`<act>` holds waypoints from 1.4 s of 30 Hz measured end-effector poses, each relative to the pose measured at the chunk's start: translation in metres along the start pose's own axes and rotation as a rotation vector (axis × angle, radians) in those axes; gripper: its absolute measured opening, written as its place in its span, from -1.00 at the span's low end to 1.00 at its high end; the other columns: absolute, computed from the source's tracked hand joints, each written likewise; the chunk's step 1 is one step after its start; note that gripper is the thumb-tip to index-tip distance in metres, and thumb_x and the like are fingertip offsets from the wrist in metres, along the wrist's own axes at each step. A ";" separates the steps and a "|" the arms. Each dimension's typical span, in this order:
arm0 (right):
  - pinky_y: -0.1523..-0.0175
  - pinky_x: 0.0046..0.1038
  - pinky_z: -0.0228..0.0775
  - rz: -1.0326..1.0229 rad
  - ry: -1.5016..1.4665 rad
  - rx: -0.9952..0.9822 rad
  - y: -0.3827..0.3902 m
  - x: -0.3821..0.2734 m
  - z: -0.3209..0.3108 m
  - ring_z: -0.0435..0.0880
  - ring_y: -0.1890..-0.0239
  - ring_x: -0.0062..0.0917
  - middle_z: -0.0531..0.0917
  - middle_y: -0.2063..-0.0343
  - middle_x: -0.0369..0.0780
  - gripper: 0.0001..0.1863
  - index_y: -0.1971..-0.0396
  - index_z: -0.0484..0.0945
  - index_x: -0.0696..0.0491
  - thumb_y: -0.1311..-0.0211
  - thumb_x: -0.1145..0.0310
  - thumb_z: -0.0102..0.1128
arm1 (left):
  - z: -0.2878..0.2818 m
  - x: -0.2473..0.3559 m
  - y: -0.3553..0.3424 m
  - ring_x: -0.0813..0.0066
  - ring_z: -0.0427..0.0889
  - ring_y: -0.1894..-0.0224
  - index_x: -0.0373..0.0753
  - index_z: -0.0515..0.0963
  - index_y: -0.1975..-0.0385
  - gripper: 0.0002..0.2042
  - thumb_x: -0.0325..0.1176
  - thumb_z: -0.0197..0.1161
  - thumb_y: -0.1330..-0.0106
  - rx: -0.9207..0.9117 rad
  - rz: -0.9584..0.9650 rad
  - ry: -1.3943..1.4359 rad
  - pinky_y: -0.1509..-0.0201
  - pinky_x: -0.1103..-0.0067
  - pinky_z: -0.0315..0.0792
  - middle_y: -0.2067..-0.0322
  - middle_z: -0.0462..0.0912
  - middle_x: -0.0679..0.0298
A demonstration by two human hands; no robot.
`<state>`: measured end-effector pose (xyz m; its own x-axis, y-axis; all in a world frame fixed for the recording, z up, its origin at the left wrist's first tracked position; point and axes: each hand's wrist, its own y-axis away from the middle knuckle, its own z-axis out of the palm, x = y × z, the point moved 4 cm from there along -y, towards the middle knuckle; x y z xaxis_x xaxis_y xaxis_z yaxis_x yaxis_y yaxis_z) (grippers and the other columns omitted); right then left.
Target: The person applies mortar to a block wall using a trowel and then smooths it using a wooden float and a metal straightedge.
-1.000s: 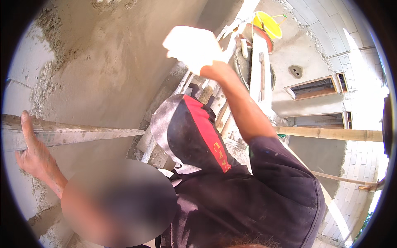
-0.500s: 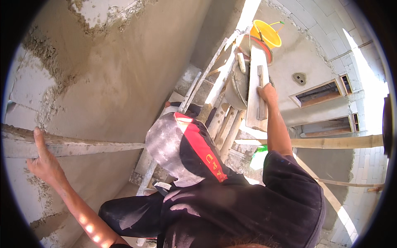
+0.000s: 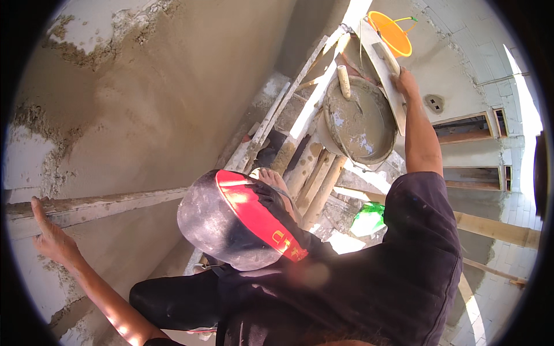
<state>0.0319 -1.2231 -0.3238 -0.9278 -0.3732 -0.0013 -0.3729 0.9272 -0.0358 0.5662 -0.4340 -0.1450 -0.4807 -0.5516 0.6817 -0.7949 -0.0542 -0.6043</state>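
Observation:
My left hand (image 3: 56,242) grips a long, pale, mortar-smeared straightedge (image 3: 121,204) beside the plastered wall, with one finger stretched along its face and the others partly hidden. At the upper right, my right hand (image 3: 406,83) is closed round the handle of a long plastering float (image 3: 393,95). The float is tilted at the far-right side of a round bucket (image 3: 329,118). Wet grey mortar (image 3: 369,118) fills much of that bucket. Out of it leans a tool with a pale rounded handle (image 3: 344,81); its lower end is sunk in the mortar.
Wet plaster (image 3: 173,86) covers most of the left wall, with rough edges. Wooden poles (image 3: 306,170) lie under the bucket. A yellow-orange bucket (image 3: 392,36) stands beyond. My bent knee (image 3: 213,225) and bare foot (image 3: 270,177) are central. A green bag (image 3: 368,219) lies lower right.
The float has moved up and away from me and tilted, uncovering the mortar in the bucket. My left hand stays at the straightedge, a little lower in view. The whole view has shifted slightly.

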 end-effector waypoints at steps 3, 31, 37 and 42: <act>-0.07 -0.11 0.48 0.013 0.057 0.029 -0.024 0.027 0.034 0.65 0.06 0.00 0.65 0.12 0.14 -0.41 -0.11 0.44 0.22 -0.21 0.11 0.23 | 0.014 -0.013 0.000 0.68 0.00 0.66 -0.33 0.75 0.24 -0.69 -0.15 0.37 -0.32 -0.006 -0.168 0.061 0.57 0.49 -0.06 0.64 0.40 0.55; 0.12 -0.06 0.50 0.110 -0.071 -0.316 0.160 -0.131 -0.199 0.68 0.24 0.06 0.67 0.40 0.15 -0.44 0.35 0.56 0.27 -0.19 -0.06 0.30 | -0.099 0.042 0.004 -0.08 0.26 -0.32 -0.68 0.06 -0.20 0.23 0.32 0.53 0.15 0.232 -0.720 -0.312 -0.38 0.12 0.21 -0.15 0.22 -0.35; 0.06 0.00 0.44 0.284 -0.169 -0.577 0.275 -0.086 -0.130 0.64 0.15 0.14 0.65 0.30 0.24 -0.46 0.26 0.55 0.33 -0.32 0.01 0.10 | -0.119 0.167 -0.058 -0.03 0.30 -0.29 -0.65 0.04 -0.24 0.25 0.37 0.49 0.14 0.170 -0.877 -0.455 -0.35 0.15 0.24 -0.19 0.23 -0.29; -0.01 0.00 0.46 0.309 -0.126 -0.572 0.315 -0.123 -0.109 0.64 0.11 0.13 0.65 0.23 0.23 -0.52 0.21 0.56 0.29 -0.31 0.07 0.10 | -0.137 0.216 -0.089 0.13 0.37 -0.25 -0.64 0.07 -0.25 0.21 0.37 0.45 0.08 0.132 -0.790 -0.379 -0.34 0.29 0.28 -0.17 0.31 -0.23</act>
<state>0.0268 -0.8812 -0.2257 -0.9974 -0.0564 -0.0442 -0.0711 0.8505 0.5211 0.4823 -0.4338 0.1123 0.3640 -0.5495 0.7521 -0.7821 -0.6188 -0.0736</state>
